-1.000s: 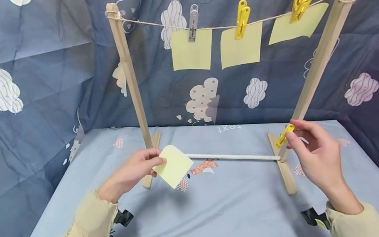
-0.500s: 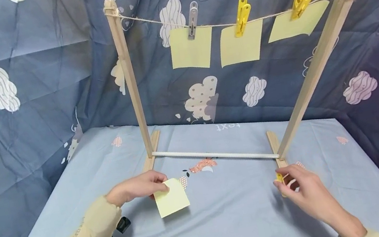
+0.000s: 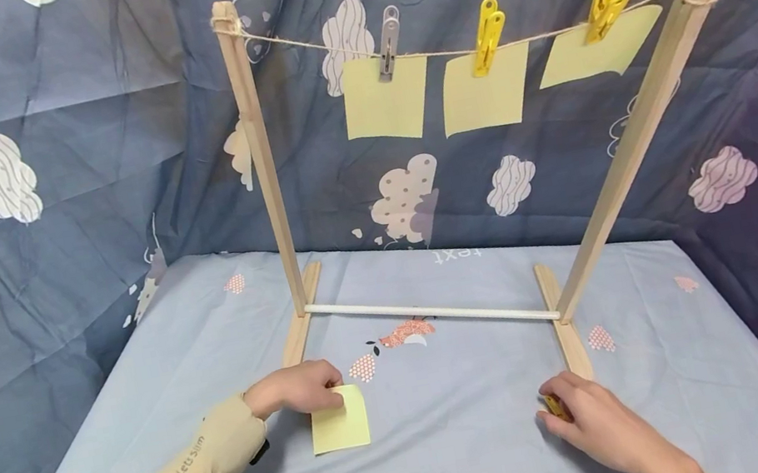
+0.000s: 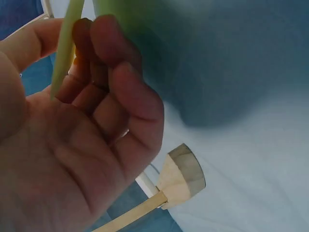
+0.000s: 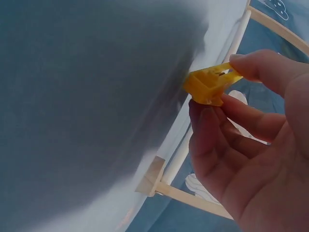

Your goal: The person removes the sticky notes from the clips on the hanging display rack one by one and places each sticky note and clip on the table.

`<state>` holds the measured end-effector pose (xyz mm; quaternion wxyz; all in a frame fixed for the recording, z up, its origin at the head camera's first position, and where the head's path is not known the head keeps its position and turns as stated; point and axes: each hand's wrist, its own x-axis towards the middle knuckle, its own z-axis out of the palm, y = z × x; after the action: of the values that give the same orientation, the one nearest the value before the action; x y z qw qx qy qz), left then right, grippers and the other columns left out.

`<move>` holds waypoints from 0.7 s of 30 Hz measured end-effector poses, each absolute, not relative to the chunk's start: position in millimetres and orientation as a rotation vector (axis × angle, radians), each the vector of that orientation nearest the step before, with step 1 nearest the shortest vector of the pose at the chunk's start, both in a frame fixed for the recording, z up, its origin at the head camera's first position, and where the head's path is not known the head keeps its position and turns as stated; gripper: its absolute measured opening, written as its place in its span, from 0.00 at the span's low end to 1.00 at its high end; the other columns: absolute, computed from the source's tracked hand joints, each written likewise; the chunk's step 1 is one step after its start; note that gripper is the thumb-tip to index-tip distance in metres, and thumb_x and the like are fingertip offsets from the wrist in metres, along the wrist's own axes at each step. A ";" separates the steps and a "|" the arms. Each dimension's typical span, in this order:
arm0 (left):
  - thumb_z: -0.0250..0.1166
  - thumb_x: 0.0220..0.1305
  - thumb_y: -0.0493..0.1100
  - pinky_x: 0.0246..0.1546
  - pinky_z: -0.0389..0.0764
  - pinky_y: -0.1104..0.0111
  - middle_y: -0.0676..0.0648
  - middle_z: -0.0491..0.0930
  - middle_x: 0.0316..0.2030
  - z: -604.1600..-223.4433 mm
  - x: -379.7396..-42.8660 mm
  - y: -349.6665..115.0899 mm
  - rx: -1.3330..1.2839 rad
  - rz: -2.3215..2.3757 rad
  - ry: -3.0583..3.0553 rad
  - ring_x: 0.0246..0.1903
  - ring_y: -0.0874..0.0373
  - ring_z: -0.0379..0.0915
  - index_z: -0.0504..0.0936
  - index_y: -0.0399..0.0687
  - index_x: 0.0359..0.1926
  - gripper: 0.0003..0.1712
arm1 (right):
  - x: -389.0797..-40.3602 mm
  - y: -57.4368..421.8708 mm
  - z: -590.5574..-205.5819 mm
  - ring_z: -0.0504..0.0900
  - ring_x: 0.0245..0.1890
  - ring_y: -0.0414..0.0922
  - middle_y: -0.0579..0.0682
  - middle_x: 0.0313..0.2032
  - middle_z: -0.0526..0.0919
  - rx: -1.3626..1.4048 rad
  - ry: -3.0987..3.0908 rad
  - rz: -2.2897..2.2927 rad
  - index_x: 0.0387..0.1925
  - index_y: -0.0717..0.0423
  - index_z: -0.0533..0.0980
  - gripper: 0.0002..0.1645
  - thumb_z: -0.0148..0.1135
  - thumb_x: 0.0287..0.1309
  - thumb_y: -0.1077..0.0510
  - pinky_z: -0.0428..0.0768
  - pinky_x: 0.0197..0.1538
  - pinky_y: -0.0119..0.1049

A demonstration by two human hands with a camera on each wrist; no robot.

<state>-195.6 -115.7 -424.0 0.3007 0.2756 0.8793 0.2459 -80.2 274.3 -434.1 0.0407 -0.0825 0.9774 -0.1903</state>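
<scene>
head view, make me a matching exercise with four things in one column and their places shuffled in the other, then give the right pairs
Things:
1. grey peg
2. lowest yellow note
3. white rod
4. lowest yellow peg

Places:
A. low down, spanning between the two wooden posts
B. held by the right hand
C. on the string, leftmost of three pegs
D. held by the left hand

Right pairs: 1-C, 2-D, 3-A, 4-B
</scene>
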 end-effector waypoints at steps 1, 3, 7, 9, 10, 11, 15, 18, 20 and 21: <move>0.58 0.58 0.34 0.20 0.60 0.74 0.55 0.64 0.16 -424.2 -195.4 -115.3 0.729 0.638 2.347 0.16 0.63 0.57 0.73 0.48 0.19 0.12 | -79.9 274.3 -434.8 0.69 0.26 0.32 0.42 0.34 0.77 -0.251 2.981 -0.581 0.40 0.53 0.78 0.11 0.67 0.57 0.54 0.70 0.30 0.27; 0.59 0.58 0.34 0.19 0.61 0.74 0.55 0.66 0.16 -425.0 -194.9 -115.0 0.717 0.617 2.370 0.16 0.63 0.59 0.75 0.47 0.20 0.10 | -79.3 273.8 -435.9 0.69 0.26 0.32 0.41 0.33 0.77 -0.233 2.957 -0.586 0.40 0.52 0.78 0.11 0.67 0.56 0.53 0.70 0.30 0.27; 0.62 0.57 0.36 0.19 0.61 0.73 0.54 0.66 0.16 -427.7 -193.9 -115.1 0.693 0.581 2.419 0.16 0.63 0.59 0.75 0.46 0.20 0.10 | -78.5 273.7 -438.0 0.68 0.25 0.32 0.41 0.32 0.76 -0.241 2.932 -0.597 0.39 0.51 0.78 0.11 0.68 0.56 0.53 0.69 0.29 0.27; 0.63 0.55 0.36 0.19 0.61 0.72 0.54 0.66 0.16 -428.8 -193.1 -114.8 0.672 0.567 2.446 0.17 0.62 0.60 0.75 0.46 0.20 0.09 | -78.9 273.1 -439.0 0.68 0.25 0.32 0.41 0.31 0.75 -0.229 2.924 -0.594 0.38 0.50 0.78 0.11 0.68 0.55 0.52 0.69 0.29 0.27; 0.63 0.54 0.36 0.20 0.61 0.71 0.53 0.66 0.17 -429.2 -192.5 -114.5 0.660 0.559 2.460 0.17 0.61 0.60 0.74 0.46 0.20 0.09 | -79.0 272.9 -439.4 0.68 0.25 0.32 0.40 0.31 0.75 -0.227 2.924 -0.588 0.38 0.49 0.78 0.11 0.68 0.55 0.52 0.69 0.29 0.27; 0.64 0.53 0.37 0.20 0.61 0.71 0.53 0.67 0.17 -429.6 -192.0 -114.1 0.647 0.552 2.475 0.18 0.61 0.60 0.74 0.46 0.21 0.09 | -79.1 272.8 -439.7 0.68 0.25 0.32 0.40 0.31 0.75 -0.221 2.923 -0.581 0.38 0.49 0.78 0.11 0.68 0.55 0.52 0.69 0.30 0.28; 0.65 0.51 0.37 0.22 0.62 0.69 0.52 0.69 0.20 -430.6 -190.8 -112.1 0.589 0.535 2.509 0.21 0.59 0.62 0.74 0.47 0.24 0.07 | -79.5 271.4 -439.6 0.68 0.25 0.33 0.39 0.30 0.74 -0.188 2.925 -0.551 0.37 0.47 0.78 0.10 0.69 0.54 0.51 0.69 0.30 0.28; 0.67 0.49 0.37 0.24 0.64 0.68 0.51 0.71 0.23 -431.9 -191.0 -111.5 0.558 0.538 2.532 0.23 0.58 0.64 0.74 0.47 0.26 0.08 | -79.5 270.4 -438.6 0.68 0.25 0.33 0.38 0.30 0.73 -0.164 2.932 -0.530 0.36 0.45 0.78 0.11 0.69 0.53 0.48 0.69 0.30 0.29; 0.68 0.47 0.37 0.26 0.64 0.68 0.50 0.71 0.24 -432.6 -190.9 -111.1 0.554 0.538 2.558 0.25 0.58 0.64 0.74 0.47 0.27 0.10 | -79.8 269.9 -437.8 0.67 0.25 0.33 0.38 0.29 0.73 -0.156 2.943 -0.514 0.35 0.44 0.78 0.12 0.69 0.53 0.46 0.68 0.30 0.29; 0.69 0.46 0.37 0.27 0.65 0.68 0.50 0.71 0.25 -433.0 -190.9 -111.0 0.554 0.536 2.573 0.26 0.58 0.64 0.74 0.47 0.28 0.11 | -80.1 269.6 -437.5 0.67 0.25 0.33 0.38 0.29 0.72 -0.159 2.955 -0.507 0.35 0.44 0.78 0.12 0.69 0.53 0.45 0.68 0.30 0.29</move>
<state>-190.9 -111.0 -433.0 0.2256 0.2008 0.9333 0.1944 -80.1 269.6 -437.5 0.0697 -0.0528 0.9818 -0.1685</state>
